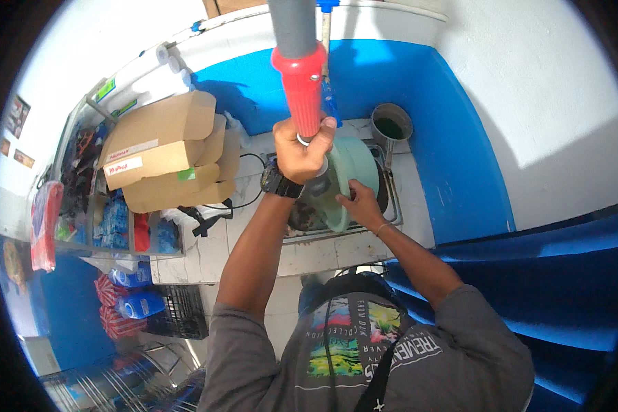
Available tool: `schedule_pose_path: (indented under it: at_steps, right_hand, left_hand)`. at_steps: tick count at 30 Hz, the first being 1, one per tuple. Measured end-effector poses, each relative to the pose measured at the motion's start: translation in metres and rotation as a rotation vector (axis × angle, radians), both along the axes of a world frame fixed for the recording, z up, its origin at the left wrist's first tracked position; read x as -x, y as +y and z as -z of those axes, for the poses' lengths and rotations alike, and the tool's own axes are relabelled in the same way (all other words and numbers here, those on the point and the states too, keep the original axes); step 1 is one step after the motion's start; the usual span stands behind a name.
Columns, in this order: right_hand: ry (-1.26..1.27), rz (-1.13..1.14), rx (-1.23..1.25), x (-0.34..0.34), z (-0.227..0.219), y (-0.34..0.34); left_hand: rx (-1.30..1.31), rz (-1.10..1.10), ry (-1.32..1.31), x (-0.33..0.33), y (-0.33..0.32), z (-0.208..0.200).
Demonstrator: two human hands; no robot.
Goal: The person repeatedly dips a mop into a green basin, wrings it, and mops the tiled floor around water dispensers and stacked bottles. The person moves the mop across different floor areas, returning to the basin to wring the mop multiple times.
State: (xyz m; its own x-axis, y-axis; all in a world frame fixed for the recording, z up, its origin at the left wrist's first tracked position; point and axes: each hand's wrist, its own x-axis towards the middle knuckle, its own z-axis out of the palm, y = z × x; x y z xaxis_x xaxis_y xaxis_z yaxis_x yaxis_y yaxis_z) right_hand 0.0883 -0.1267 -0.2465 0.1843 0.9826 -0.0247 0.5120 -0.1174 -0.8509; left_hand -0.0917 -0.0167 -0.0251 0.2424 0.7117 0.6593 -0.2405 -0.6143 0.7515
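Observation:
My left hand (302, 154), with a black watch at its wrist, is closed around the lower end of a red ribbed grip (301, 93). The grip is fixed to a thick grey pole (294, 27) that rises toward the top of the view. Below that fist, the pole's lower part is mostly hidden. My right hand (361, 206) pinches the near right rim of a pale green plastic basin (359, 161). The basin is tilted on its side, its opening facing left, over a metal-rimmed unit (391, 199) set in the counter; I cannot tell whether this is a sink or a stove.
A metal pot (391, 125) with a long handle stands behind the basin, near the blue wall (453, 151). Cardboard boxes (165, 154) are stacked on the tiled counter (237, 237) to the left, beside a black cable. Below stands a black crate (178, 312); a blue curtain (549, 288) hangs right.

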Motion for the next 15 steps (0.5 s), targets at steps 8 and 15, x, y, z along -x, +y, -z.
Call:
schedule_pose_path:
  at_steps: [8,15]
  right_hand:
    - [-0.382,-0.057,-0.163,0.020,-0.034,-0.015]
    - [-0.476,-0.076,-0.301,0.028,-0.035,-0.032]
  left_hand:
    - [-0.052,-0.027,-0.032,0.023,-0.001,0.007]
    - [-0.043,0.005,-0.077,0.033,-0.010,0.008]
